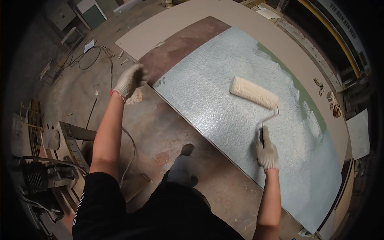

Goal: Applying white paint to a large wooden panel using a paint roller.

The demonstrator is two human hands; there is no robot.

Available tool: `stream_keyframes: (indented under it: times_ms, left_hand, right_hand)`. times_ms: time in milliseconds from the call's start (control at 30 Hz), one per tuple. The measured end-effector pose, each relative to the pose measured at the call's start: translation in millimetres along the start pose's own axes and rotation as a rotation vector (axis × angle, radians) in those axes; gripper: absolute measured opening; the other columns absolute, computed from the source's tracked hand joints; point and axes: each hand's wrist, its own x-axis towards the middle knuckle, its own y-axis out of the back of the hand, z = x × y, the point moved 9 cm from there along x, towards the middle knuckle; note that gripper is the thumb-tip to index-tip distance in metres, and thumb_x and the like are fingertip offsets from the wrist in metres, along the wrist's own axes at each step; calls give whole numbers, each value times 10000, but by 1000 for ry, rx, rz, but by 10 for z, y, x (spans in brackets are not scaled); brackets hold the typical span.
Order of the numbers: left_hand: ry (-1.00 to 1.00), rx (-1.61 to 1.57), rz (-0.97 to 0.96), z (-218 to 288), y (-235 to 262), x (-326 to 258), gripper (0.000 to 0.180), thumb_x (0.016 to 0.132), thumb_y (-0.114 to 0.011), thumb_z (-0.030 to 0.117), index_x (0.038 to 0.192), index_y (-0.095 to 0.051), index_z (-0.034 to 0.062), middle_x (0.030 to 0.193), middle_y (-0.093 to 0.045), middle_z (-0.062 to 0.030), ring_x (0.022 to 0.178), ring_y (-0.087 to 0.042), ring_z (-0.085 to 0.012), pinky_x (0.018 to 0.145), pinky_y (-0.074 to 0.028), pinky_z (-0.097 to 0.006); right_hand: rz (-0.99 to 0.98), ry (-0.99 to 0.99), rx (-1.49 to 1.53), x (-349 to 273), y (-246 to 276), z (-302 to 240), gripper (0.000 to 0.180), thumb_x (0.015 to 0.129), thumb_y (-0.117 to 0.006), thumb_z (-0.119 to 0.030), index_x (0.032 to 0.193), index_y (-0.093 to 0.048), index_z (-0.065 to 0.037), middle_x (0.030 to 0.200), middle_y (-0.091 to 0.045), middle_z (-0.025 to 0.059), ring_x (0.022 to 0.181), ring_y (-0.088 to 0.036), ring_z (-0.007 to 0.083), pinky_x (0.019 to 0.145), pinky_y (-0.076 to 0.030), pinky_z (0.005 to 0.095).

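Gloved right hand (pixel 267 152) at centre right, fingers wrapped around roller (pixel 254 93) handle, roller lying on glue-wet panel (pixel 224 108) mid-frame, gloved left hand (pixel 130 80) upper left, fingers curled loosely, beside panel corner

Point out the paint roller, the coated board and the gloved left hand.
Paint roller (pixel 254 92), head view: middle of its fluffy sleeve.
Coated board (pixel 216 100), head view: wet, textured surface left of the roller.
Left hand (pixel 130 80), head view: back of the glove.
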Motion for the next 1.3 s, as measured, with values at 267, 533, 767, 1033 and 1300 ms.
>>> stream_keyframes:
  times_ms: [267,533,767,1033,1300]
  left_hand:
    - [-12,-359,-228,44,92,381,459,1030,-571,389,1255,-564,-12,1126,-675,-163,995,-693,-296,862,-596,-411]
    - [-63,-499,117,-27,587,1077,266,1020,-622,321,841,-516,154,705,-472,27,559,-416,-112,535,-356,-270]
    - [24,-402,381,-701,1734,626,467,976,-669,359,643,-375,215,506,-313,60,400,-305,-111,415,-245,-295]
    - [531,313,318,-3129,3393,-1315,226,883,-619,187,681,-633,84,537,-507,-50,467,-512,-202,467,-396,-393]
    - [1012,108,216,-3841,3138,-3271,118,886,-698,150,950,-715,52,690,-607,-21,589,-624,-191,548,-496,-360]
  right_hand:
    - [22,-28,122,-72,-90,-184,706,952,-530,-223,1613,-304,-123,1370,-601,277,1165,-666,417,1012,-512,429]
    - [226,-140,-12,2075,315,-937,657,1032,-472,-470,1608,-303,-202,1364,-593,321,1179,-644,466,977,-520,456]
    - [155,-193,239,1555,5,-1221,859,823,-519,-74,1638,-282,-209,1048,-708,196,581,-641,247,548,-540,384]
    - [-256,-46,-101,-704,-307,-402,910,786,-574,68,1626,-266,-96,1366,-651,197,992,-734,301,825,-580,351]
    - [-155,723,-481,-37,269,-643,808,752,-627,1,1524,-472,-181,779,-665,129,623,-663,330,566,-558,433]
